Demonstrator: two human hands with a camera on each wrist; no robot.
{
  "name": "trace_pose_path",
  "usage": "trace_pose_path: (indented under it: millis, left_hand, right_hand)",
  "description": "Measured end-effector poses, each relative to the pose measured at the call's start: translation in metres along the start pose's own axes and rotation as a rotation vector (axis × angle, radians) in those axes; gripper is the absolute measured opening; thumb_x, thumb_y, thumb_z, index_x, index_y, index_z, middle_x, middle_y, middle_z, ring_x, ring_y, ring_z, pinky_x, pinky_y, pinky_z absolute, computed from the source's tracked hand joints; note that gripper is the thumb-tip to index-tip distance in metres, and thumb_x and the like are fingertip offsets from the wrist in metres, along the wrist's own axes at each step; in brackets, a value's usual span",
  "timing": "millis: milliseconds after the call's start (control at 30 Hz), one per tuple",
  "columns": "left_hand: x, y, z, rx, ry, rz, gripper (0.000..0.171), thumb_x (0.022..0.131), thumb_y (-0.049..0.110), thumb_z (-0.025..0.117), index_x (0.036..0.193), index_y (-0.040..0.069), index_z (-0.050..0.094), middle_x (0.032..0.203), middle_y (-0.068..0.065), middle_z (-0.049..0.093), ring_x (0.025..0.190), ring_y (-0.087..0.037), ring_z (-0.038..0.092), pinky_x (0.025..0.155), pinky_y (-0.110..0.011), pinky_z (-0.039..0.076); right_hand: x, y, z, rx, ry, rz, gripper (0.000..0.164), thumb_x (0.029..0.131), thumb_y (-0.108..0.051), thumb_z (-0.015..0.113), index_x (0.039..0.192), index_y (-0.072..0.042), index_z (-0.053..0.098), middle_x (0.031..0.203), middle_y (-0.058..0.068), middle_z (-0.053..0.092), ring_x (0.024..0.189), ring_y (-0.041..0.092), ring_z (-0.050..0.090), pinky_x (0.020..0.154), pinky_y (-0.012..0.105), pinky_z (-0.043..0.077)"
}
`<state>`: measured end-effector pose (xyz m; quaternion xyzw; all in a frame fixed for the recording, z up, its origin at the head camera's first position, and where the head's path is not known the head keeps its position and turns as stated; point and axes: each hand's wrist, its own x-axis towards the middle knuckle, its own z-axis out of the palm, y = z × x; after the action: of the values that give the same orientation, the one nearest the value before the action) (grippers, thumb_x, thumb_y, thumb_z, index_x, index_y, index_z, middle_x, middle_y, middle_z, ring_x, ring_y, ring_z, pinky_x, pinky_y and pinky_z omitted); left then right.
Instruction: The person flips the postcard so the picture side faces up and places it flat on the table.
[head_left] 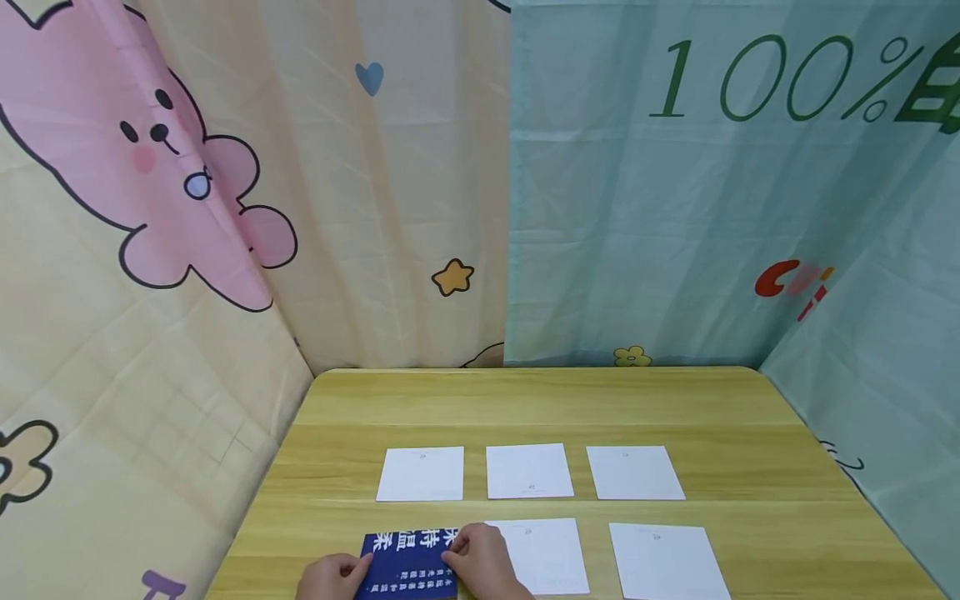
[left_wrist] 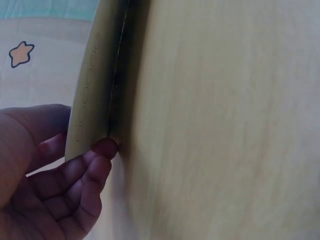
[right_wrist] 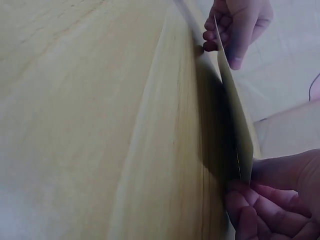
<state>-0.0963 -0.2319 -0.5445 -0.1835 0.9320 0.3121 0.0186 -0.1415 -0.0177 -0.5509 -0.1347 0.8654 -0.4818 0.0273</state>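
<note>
A dark blue card [head_left: 411, 573] printed with white characters lies between both hands at the front of the table. Thumb on top and fingers beneath, the left hand [head_left: 334, 577] pinches its left edge. On the opposite edge, the right hand [head_left: 486, 560] pinches it the same way. Seen nearly edge-on in the left wrist view, the card [left_wrist: 92, 85] is close over the wooden surface, its near face pale with a row of loops along it. From the right wrist, the card [right_wrist: 234, 102] spans the gap between the two hands, casting a dark shadow on the wood.
Behind the hands, a row of three white cards [head_left: 529, 471] lies on the wooden table [head_left: 540, 400]. Two more white cards lie in the front row, one right beside the right hand and another white card [head_left: 670, 562] farther right. Printed curtains [head_left: 405, 183] enclose the table.
</note>
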Motion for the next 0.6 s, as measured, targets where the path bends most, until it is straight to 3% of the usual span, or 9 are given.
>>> trace_pose_path:
  millis: [133,367,600]
  left_hand:
    - [0.001,0.0005,0.0003,-0.001,-0.007,-0.004,0.028,0.082,0.025,0.067,0.063,0.005,0.067,0.053,0.001,0.056,0.048,-0.011,0.048,0.05,-0.026,0.037]
    - [0.0023,0.002,-0.0017,-0.016,-0.017,-0.034,0.028,0.083,0.025,0.067,0.064,0.005,0.067,0.055,0.0,0.056,0.05,-0.012,0.048,0.051,-0.027,0.039]
    - [0.0029,0.0017,-0.0016,-0.024,-0.013,-0.053,0.027,0.083,0.023,0.067,0.064,0.004,0.067,0.055,-0.001,0.057,0.05,-0.013,0.049,0.051,-0.027,0.039]
  right_hand:
    - [0.0011,-0.0012,0.0017,-0.043,0.003,-0.015,0.021,0.07,-0.008,0.077,0.06,-0.012,0.059,0.053,-0.011,0.05,0.05,0.001,0.045,0.047,0.021,0.039]
    - [0.0023,-0.0046,0.0047,-0.07,-0.048,0.062,0.024,0.074,-0.008,0.075,0.063,-0.012,0.054,0.054,-0.009,0.047,0.051,0.004,0.044,0.048,0.023,0.037]
    - [0.0028,-0.0071,0.0049,-0.124,-0.066,0.048,0.026,0.074,-0.009,0.075,0.062,-0.012,0.052,0.055,-0.008,0.044,0.052,0.007,0.042,0.049,0.024,0.036]
